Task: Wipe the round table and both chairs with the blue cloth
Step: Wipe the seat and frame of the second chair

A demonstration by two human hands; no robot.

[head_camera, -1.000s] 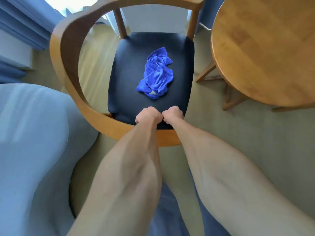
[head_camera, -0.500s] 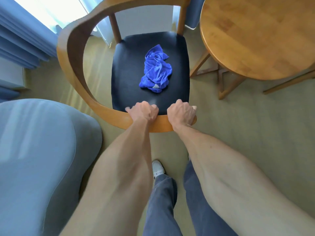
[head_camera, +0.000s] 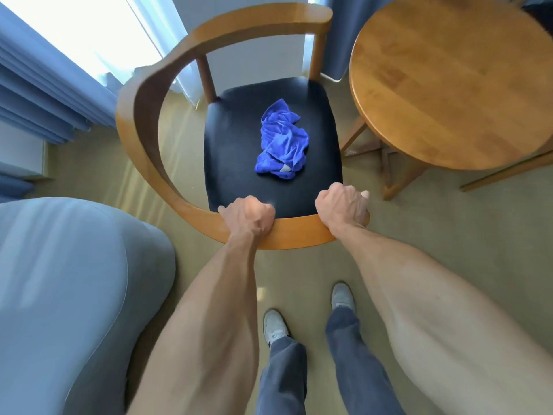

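A crumpled blue cloth point(head_camera: 282, 142) lies in the middle of the black seat of a wooden chair point(head_camera: 137, 115) with a curved rail. My left hand point(head_camera: 248, 217) grips the near part of that rail. My right hand point(head_camera: 342, 208) grips the rail's end beside it, fingers curled over the wood. The round wooden table point(head_camera: 449, 85) stands to the right of the chair, with its top bare. A dark corner at the top right may belong to a second chair point(head_camera: 541, 13).
A grey-blue padded armchair point(head_camera: 68, 295) fills the lower left, close to the wooden chair. Blue curtains point(head_camera: 45, 94) and a bright window run along the left and back. My feet stand on beige carpet point(head_camera: 449, 229) below the chair rail.
My hands have moved apart along the chair rail and now grip it. The view has pulled back and up, so the chair sits farther from me and my feet show.
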